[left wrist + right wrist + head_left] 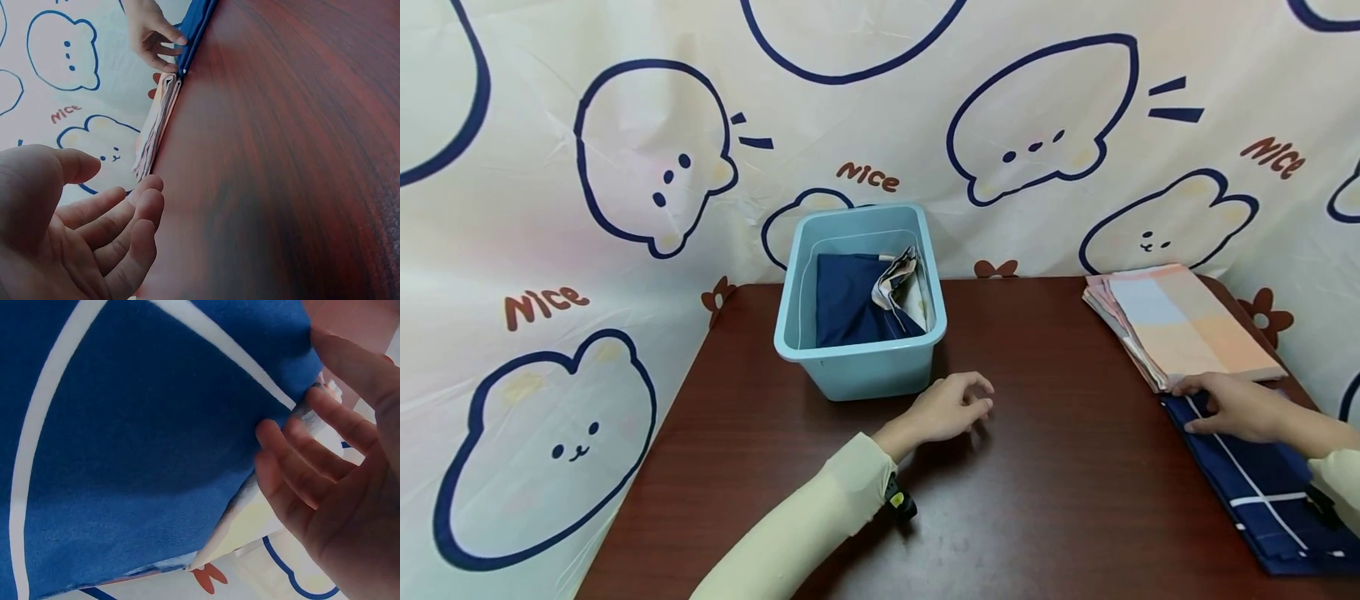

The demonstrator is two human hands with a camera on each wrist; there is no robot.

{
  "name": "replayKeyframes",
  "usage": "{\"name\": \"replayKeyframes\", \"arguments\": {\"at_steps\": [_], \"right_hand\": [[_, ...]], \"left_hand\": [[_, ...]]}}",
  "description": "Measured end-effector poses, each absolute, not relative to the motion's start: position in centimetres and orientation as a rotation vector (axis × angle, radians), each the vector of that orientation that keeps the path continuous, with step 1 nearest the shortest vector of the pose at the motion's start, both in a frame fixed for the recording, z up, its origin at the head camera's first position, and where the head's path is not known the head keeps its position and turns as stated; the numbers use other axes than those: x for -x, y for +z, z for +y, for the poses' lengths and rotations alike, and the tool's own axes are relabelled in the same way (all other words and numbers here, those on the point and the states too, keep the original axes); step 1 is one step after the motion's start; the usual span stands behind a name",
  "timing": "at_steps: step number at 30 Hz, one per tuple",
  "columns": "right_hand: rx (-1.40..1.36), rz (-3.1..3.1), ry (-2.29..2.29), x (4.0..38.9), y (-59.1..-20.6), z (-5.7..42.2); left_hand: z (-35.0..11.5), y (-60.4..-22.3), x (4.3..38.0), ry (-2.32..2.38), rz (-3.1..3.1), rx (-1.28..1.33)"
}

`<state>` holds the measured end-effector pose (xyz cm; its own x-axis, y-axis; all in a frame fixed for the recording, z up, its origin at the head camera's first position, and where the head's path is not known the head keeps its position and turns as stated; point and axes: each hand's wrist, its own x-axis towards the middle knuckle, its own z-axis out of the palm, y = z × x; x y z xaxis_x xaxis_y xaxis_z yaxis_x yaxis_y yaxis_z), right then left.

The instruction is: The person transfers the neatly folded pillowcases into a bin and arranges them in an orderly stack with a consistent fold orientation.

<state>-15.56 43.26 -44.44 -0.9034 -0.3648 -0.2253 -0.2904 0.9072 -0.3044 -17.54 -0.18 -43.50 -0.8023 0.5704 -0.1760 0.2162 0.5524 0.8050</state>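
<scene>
My right hand point(1240, 407) is at the far edge of a folded navy cloth with white stripes point(1262, 479), on the right side of the table. In the right wrist view, its fingertips touch the edge of the navy cloth point(137, 425), the thumb spread apart from them at the corner. A folded pastel checked cloth point(1195, 325) lies just beyond. Over the middle of the table, my left hand point(951, 406) hangs with loosely bent fingers and holds nothing. Close behind it stands a light blue plastic bin point(868, 367), with a navy cloth point(853, 300) and a crumpled patterned part inside.
The dark wood table point(1037, 500) meets a cartoon-printed cloth backdrop point(850, 117) behind and at both sides. The bin stands near the table's back edge, left of the middle; both folded cloths lie along the right edge.
</scene>
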Motion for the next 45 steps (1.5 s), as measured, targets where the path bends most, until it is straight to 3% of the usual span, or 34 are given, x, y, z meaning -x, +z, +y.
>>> {"name": "replayKeyframes", "arguments": {"at_steps": [23, 45], "right_hand": [[0.489, 2.822, -0.373, 15.8, -46.0, 44.4], [0.626, 2.777, -0.491, 15.4, -45.3, 41.2]], "left_hand": [[0.0, -43.8, 17.4, 1.105, 2.365, -0.639], [-1.1, -44.2, 17.5, 1.114, 2.381, -0.64]]}}
